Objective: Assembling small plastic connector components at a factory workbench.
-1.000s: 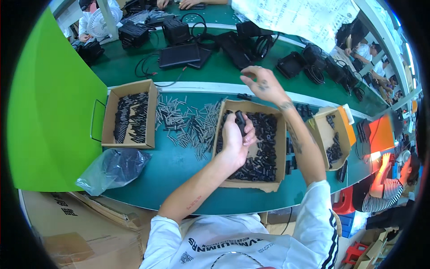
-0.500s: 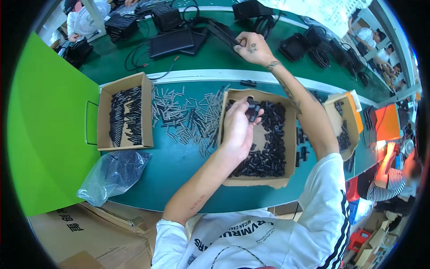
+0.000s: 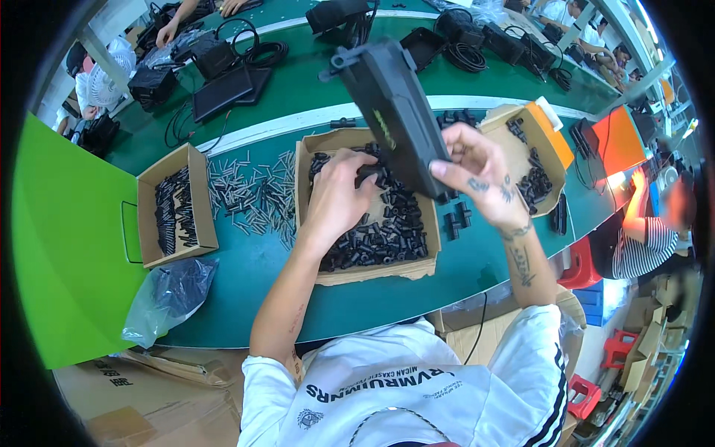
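Note:
My right hand (image 3: 480,175) grips the lower end of a long black plastic housing (image 3: 395,112), thumb on its near face. The housing is tilted, its far end with small round lugs raised. Over a shallow cardboard box (image 3: 357,277), my left hand (image 3: 339,197) has its fingers curled around a small black plastic fitting (image 3: 367,174), partly hidden by the fingers. Many similar black fittings (image 3: 380,242) fill the box beneath. The raised housing covers the box's far right part.
Loose metal pins (image 3: 253,194) lie left of the box, beside a carton of black rods (image 3: 205,208) and a clear plastic bag (image 3: 171,298). A smaller carton of fittings (image 3: 555,167) stands right. Black devices with cables (image 3: 231,93) line the far bench. A co-worker (image 3: 644,231) sits at right.
My right hand has brought the black housing from the far bench toward me, above the box. My left hand, with the fitting, has turned palm down. The view has shifted right.

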### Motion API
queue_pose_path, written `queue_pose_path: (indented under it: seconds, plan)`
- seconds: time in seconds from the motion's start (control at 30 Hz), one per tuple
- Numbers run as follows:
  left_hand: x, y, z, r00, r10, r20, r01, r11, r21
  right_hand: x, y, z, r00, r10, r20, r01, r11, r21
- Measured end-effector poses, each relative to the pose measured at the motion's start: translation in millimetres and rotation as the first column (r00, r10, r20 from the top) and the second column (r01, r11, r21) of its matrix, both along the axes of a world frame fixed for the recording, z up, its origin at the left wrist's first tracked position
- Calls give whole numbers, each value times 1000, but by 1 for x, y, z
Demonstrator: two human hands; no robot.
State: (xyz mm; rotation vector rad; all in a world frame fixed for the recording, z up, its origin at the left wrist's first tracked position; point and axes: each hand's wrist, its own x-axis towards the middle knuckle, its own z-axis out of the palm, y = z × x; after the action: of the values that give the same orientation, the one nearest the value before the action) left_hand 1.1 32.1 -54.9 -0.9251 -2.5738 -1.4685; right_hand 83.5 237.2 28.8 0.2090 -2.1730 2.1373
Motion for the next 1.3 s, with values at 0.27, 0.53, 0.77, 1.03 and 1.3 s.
queue_pose_path:
  seconds: [0.27,0.53,0.77,1.03,1.3]
  plan:
    - [44,7,54,926,-125,356,-129,783,609,33,-38,-39,974,215,68,-181,926,-330]
    - [55,-42,53,995,101,-2,-98,968,229,-1,2,-33,877,479,-29,-421,798,431]
    - [103,-92,63,997,82,-9,-82,997,-11,-147,106,-71,957,-157,-245,288,620,730]
    - [114,-90,60,991,130,13,-127,985,-114,-297,108,-132,954,-116,-277,260,-147,955]
    - [141,-125,53,974,226,-18,-226,971,-82,-207,58,-59,896,79,-436,379,372,847]
